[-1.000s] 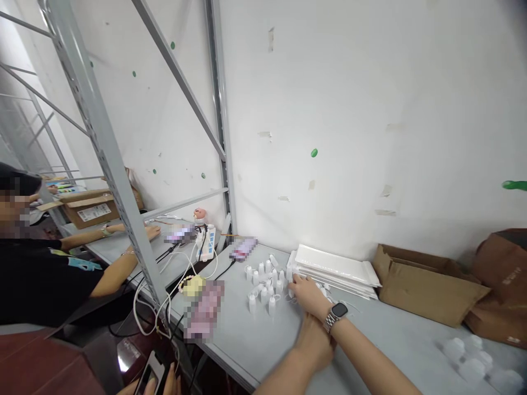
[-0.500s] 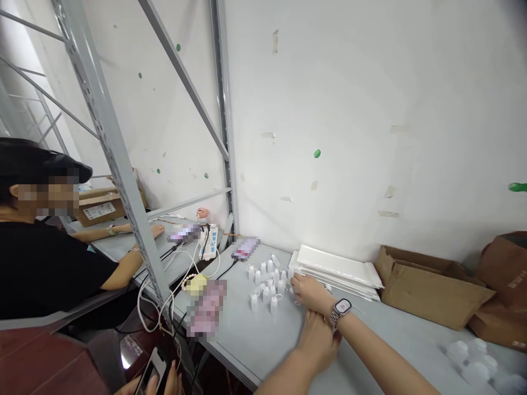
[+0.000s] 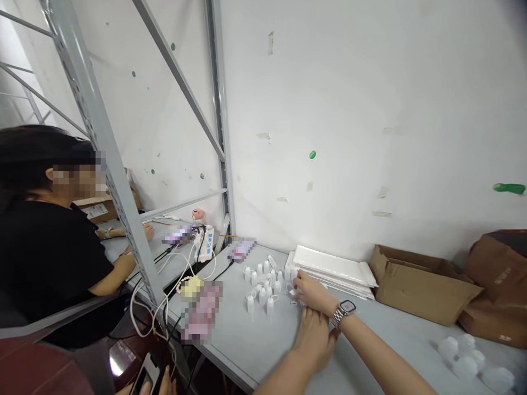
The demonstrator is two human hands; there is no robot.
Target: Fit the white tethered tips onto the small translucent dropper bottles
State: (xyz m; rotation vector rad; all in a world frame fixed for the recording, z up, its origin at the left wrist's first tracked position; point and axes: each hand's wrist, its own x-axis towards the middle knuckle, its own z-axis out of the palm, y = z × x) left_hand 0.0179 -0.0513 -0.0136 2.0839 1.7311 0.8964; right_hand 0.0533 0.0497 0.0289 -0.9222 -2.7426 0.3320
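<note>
Many small white bottles stand clustered on the grey table in the head view, just left of a stack of white sheets. The right hand reaches among them, fingers curled on something small and white that I cannot make out. The left hand rests half-curled below it, empty as far as shows. The bottles look light, hard plastic and easily toppled; pinching one by its narrow cap seems safest.
</note>
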